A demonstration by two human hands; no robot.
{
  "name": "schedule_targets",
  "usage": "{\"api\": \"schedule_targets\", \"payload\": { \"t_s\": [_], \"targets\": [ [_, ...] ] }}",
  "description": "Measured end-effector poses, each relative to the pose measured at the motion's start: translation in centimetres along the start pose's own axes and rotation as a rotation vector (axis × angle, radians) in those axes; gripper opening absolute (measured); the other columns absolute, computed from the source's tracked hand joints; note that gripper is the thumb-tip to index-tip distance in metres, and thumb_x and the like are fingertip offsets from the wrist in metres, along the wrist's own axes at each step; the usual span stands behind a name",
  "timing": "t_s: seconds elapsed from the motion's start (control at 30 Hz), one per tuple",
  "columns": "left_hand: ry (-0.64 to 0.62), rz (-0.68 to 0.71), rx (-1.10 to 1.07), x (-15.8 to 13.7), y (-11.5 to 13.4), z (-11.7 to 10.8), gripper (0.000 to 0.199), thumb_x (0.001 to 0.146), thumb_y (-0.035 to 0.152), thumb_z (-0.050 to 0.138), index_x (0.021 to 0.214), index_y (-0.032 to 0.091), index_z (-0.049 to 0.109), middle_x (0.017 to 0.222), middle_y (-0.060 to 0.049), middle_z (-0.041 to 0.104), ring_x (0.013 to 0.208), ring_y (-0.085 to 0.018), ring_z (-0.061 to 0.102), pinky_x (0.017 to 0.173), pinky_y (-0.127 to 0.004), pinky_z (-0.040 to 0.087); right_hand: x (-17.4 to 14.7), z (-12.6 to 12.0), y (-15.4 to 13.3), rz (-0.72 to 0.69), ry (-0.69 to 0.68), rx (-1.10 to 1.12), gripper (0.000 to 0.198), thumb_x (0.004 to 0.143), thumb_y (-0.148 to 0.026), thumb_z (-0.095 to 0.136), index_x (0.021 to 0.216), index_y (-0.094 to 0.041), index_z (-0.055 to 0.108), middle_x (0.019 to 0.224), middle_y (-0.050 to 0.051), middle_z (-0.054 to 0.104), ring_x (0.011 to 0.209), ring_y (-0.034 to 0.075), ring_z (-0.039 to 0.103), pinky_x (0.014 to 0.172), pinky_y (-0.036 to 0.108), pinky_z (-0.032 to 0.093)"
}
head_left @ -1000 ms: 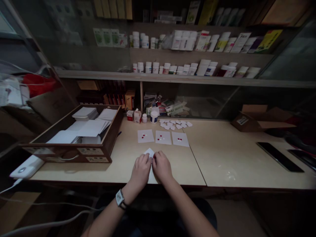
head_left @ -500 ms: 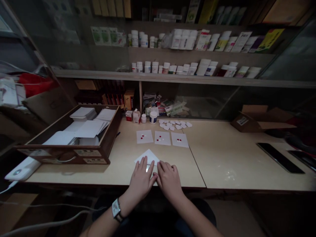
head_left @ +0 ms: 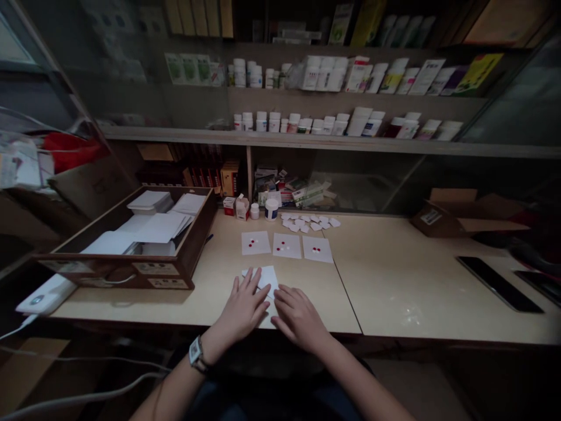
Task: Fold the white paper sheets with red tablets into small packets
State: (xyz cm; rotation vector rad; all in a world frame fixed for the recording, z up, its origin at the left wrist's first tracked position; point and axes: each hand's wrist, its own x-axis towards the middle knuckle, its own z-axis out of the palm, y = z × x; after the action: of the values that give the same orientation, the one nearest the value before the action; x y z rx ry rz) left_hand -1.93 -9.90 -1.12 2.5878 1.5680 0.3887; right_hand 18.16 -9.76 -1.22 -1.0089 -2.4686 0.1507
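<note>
A folded sheet of white paper (head_left: pixel 268 275) lies near the front edge of the counter. My left hand (head_left: pixel 241 305) rests on it with its fingers spread over the left part. At the paper's right edge is my right hand (head_left: pixel 301 318), fingers stretched forward and the tips at or against that edge. Just beyond lie three white paper squares: the left square (head_left: pixel 262 249), the middle square (head_left: pixel 292 239) and the right square (head_left: pixel 323 257). Each bears a few small red and white pills. Several small folded white packets (head_left: pixel 312 222) lie scattered behind the squares.
On the left stands a wooden drawer (head_left: pixel 193 275) with stacks of white paper. A blue-labelled white bottle (head_left: pixel 271 210) and small boxes (head_left: pixel 242 207) stand at the back. To the right are a phone (head_left: pixel 499 283) and an open carton (head_left: pixel 442 219). Shelves (head_left: pixel 280 138) hold medicine bottles.
The folded paper has turned under my hands, its point no longer facing away. My left hand has shifted slightly left, and the gap between my two hands has widened.
</note>
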Motion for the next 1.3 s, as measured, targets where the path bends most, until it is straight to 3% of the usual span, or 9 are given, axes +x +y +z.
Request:
{"api": "schedule_targets", "payload": {
  "t_s": [0.27,0.4,0.53,0.6,0.73,0.87,0.97,1.1,1.3],
  "targets": [
    [0.064,0.083,-0.081,-0.3,-0.2,-0.8,0.036,0.091,0.027,0.045,0.125,0.02,0.055,0.128,-0.014,0.05,0.121,-0.028,0.043,0.101,-0.049,0.039,1.0,-1.1,0.0,-0.044,-0.121,0.123,0.022,0.084,-0.035,0.059,0.097,-0.018,0.063,0.106,0.009,0.062,0.105,0.024,0.052,0.096,0.041,0.038],
    [0.032,0.09,-0.129,-0.5,-0.5,-1.2,0.031,0.092,0.028,0.043,0.119,0.019,0.057,0.133,-0.013,0.05,0.128,-0.029,0.04,0.102,-0.05,0.038,0.9,-0.9,-1.0,-0.081,-0.144,0.14,0.03,0.083,-0.035,0.059,0.11,-0.02,0.059,0.106,0.008,0.062,0.103,0.023,0.052,0.1,0.043,0.033],
    [0.008,0.07,-0.184,-0.4,-1.2,-1.4,0.04,0.092,0.026,0.042,0.13,0.016,0.047,0.133,-0.013,0.053,0.127,-0.024,0.045,0.104,-0.046,0.039,1.6,-1.2,-0.5,-0.104,-0.138,0.133,0.028,0.086,-0.022,0.051,0.113,-0.019,0.057,0.106,0.008,0.063,0.106,0.02,0.052,0.099,0.041,0.034],
    [0.004,0.076,-0.19,-0.3,-1.5,-1.4,0.039,0.09,0.021,0.044,0.128,0.015,0.049,0.133,-0.012,0.053,0.126,-0.023,0.047,0.104,-0.044,0.039,2.2,-1.4,0.3,-0.126,-0.126,0.097,0.031,0.085,-0.017,0.048,0.115,-0.018,0.058,0.112,0.01,0.062,0.11,0.021,0.051,0.097,0.04,0.036],
    [0.028,0.144,-0.163,-0.2,-2.0,-1.6,0.037,0.084,0.018,0.05,0.12,0.018,0.057,0.133,-0.011,0.054,0.125,-0.024,0.047,0.104,-0.043,0.04,3.5,-1.5,1.5,-0.204,-0.183,0.016,0.027,0.085,-0.015,0.047,0.107,-0.018,0.063,0.109,0.011,0.064,0.1,0.02,0.056,0.087,0.036,0.041],
    [0.123,0.247,-0.054,-0.1,-2.2,-1.6,0.031,0.087,0.02,0.05,0.116,0.016,0.059,0.134,-0.016,0.05,0.123,-0.026,0.046,0.099,-0.043,0.043,4.0,-1.2,2.0,-0.239,-0.22,-0.012,0.024,0.085,-0.013,0.047,0.101,-0.017,0.065,0.103,0.009,0.066,0.093,0.019,0.058,0.084,0.034,0.041],
    [0.154,0.363,0.035,0.1,-2.2,-1.7,0.023,0.091,0.019,0.046,0.109,0.016,0.06,0.118,-0.014,0.059,0.108,-0.025,0.053,0.089,-0.042,0.047,4.1,-1.1,2.2,-0.232,-0.213,0.008,0.025,0.083,-0.012,0.049,0.101,-0.018,0.066,0.103,0.008,0.066,0.094,0.019,0.058,0.085,0.033,0.041],
    [0.069,0.453,0.07,0.4,-2.0,-2.0,0.02,0.092,0.026,0.046,0.087,0.014,0.061,0.081,-0.008,0.061,0.08,-0.019,0.057,0.07,-0.033,0.05,4.5,-0.9,2.1,-0.189,-0.215,-0.005,0.027,0.08,-0.013,0.054,0.103,-0.018,0.065,0.095,0.007,0.066,0.089,0.019,0.056,0.081,0.031,0.041],
    [0.061,0.47,0.119,0.1,-1.6,-1.7,0.028,0.093,0.023,0.039,0.075,0.014,0.058,0.072,-0.006,0.058,0.069,-0.016,0.055,0.059,-0.028,0.047,4.9,-0.6,1.9,-0.186,-0.234,-0.047,0.022,0.079,-0.013,0.055,0.097,-0.018,0.067,0.09,0.006,0.064,0.085,0.018,0.055,0.077,0.029,0.04]
  ]
}}
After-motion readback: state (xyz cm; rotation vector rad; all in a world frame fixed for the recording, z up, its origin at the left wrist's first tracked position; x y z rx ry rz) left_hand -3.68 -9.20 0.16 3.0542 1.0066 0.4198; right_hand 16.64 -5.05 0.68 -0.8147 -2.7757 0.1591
